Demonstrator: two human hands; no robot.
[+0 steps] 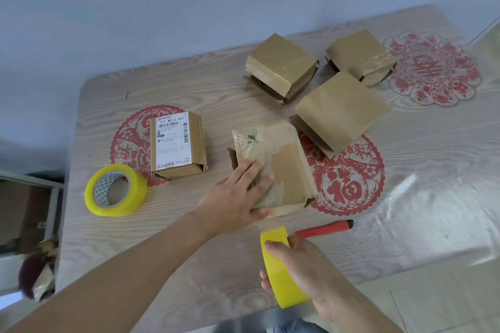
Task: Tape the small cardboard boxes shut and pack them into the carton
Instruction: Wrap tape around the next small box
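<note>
Wood-grain table (189, 265) with red paper-cut decals under a clear glossy cover, pale wall behind, that's my view from the head cam. The worn box (273, 167) I'm working on sits mid-table, and I'll place everything off that.

It's a flattish cardboard thing, top scuffed and torn, old tape peeling, corrugation showing along the far edge. My left hand (238, 197) presses flat on its near-left corner, fingers straight, pinning it, not gripping. Just nearer than the box, my right hand (303, 267) is clenched round a yellow tape roll (281, 270), thumb over the rim. There's a faint clear strip running from the roll up to the box's near edge, so I reckon tape is already stuck there. The box's long side runs away from me, same line as the strip, so the next pull probably wants to go straight along that axis, right hand doing it since it's the one holding the roll.

Left of the box: a labelled box (177, 144) standing upright, and a second tape roll (116, 189) lying flat. Beyond and to the right: three taped boxes (341, 113), smooth shiny brown tape over them. Near right: a red utility knife (324, 228). No carton in view that I can make out.
</note>
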